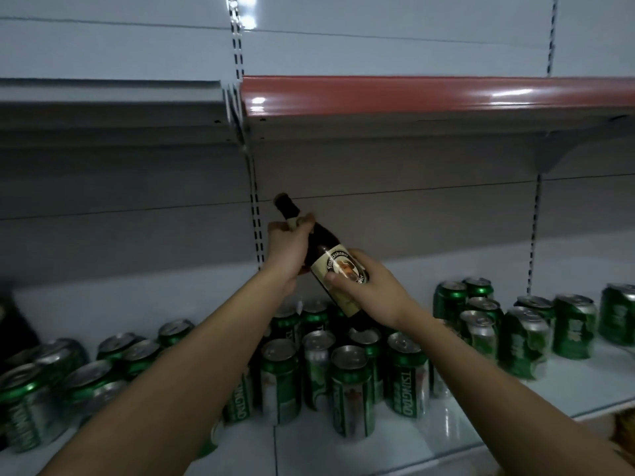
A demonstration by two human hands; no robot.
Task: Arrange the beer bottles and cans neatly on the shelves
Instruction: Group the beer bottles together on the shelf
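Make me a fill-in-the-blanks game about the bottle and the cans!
1. Both hands hold one dark ____ with a cream label.
2. The left hand grips the bottle by its ____.
3. The cans on the shelf are mostly ____ in colour.
4. The right hand has its fingers on the bottle's ____.

Missing words: bottle; neck; green; label
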